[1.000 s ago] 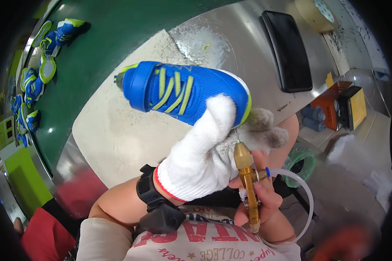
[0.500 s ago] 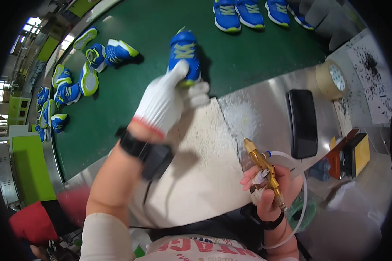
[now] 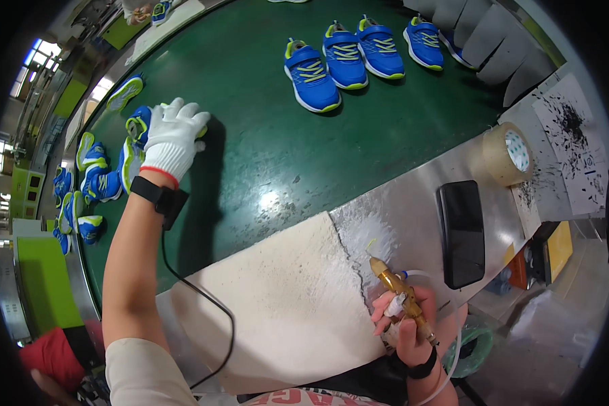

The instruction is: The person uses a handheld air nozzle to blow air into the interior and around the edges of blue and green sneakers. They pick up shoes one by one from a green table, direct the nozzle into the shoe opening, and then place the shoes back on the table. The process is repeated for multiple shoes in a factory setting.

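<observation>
My left hand (image 3: 174,139), in a white knit glove, reaches over the left part of the green work surface. Its fingers are spread over a blue running shoe (image 3: 202,129) that it mostly hides; only bits of its lime trim peek out. I cannot make out any firm grip there. With my bare right hand (image 3: 413,325) I grip a brass-coloured spray gun (image 3: 402,296), its thin tip pointing up and away from me. White wrapping covers a finger of this hand. A clear hose (image 3: 461,338) runs from the gun. Blue shoes (image 3: 312,76) stand upright in a row at the far side.
Several more blue shoes (image 3: 103,184) lie jumbled at the left. Close to me is a whitish, speckled sheet (image 3: 277,298) on the metal edge. A black phone (image 3: 461,233) and a tape roll (image 3: 509,154) lie at the right. Grey flaps (image 3: 477,37) hang at the far right.
My left hand has let go of a shoe, which now stands at the left end of the row, and has moved left to the jumbled shoes. My right hand still holds the spray gun.
</observation>
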Tool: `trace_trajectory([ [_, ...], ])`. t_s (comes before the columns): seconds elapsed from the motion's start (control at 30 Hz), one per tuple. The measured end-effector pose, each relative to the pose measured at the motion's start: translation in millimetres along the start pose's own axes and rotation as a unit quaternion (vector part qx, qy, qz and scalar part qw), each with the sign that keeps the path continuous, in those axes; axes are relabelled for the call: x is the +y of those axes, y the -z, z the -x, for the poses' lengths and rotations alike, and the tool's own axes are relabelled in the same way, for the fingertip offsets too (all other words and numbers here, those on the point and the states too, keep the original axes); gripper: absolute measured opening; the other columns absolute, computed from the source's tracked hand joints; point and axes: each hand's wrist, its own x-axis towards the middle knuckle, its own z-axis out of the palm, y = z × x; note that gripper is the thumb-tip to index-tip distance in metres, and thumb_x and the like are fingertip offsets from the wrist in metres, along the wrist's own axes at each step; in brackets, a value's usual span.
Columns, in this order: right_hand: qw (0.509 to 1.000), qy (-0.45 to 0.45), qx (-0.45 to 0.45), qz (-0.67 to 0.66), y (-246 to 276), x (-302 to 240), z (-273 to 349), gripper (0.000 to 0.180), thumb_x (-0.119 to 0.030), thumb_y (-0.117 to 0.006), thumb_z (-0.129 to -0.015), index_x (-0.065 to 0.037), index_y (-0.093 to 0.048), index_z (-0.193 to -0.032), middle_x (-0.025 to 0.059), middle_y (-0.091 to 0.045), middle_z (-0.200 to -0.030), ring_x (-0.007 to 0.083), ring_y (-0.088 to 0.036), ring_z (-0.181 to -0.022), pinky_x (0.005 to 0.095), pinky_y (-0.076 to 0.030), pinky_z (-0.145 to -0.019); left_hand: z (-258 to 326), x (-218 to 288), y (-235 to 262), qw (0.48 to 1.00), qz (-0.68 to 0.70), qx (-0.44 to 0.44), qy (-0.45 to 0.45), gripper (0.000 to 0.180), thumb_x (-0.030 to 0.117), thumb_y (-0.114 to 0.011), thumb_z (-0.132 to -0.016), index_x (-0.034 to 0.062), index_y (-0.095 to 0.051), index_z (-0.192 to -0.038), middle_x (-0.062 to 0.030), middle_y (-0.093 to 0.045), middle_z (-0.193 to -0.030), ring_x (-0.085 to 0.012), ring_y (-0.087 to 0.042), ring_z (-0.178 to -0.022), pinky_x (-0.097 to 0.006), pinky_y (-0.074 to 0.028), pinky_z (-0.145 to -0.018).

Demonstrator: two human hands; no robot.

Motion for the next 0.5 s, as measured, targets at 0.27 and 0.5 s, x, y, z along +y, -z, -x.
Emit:
trace_trajectory([
  [0.27, 0.975, 0.023, -0.004, 0.222, -18, -5, 12, 0.053, -0.008, -0.055, -0.091, 0.0, -0.03, -0.136, 0.0117, -0.058, -0.109, 0.0119, -0.053, -0.085, 0.0242, -0.046, -0.079, 122, 29, 72, 0.677, 0.673, 0.174, 0.244, 0.049, 0.013, -0.078, -0.078, 0.0005, -0.057, -0.12, -0.0102, -0.067, -0.102, -0.0194, -0.064, -0.094, -0.031, -0.051, -0.081],
  [0.5, 0.985, 0.093, -0.043, 0.141, -53, -33, 49, 0.072, -0.05, -0.056, -0.092, -0.002, -0.03, -0.139, 0.0143, -0.058, -0.106, 0.0277, -0.06, -0.098, 0.043, -0.046, -0.09, 223, 120, 107, 0.55, 0.824, 0.044, 0.132, 0.075, 0.026, -0.09, -0.062, -0.0039, -0.055, -0.12, -0.0158, -0.066, -0.108, -0.0228, -0.064, -0.099, -0.033, -0.052, -0.086],
])
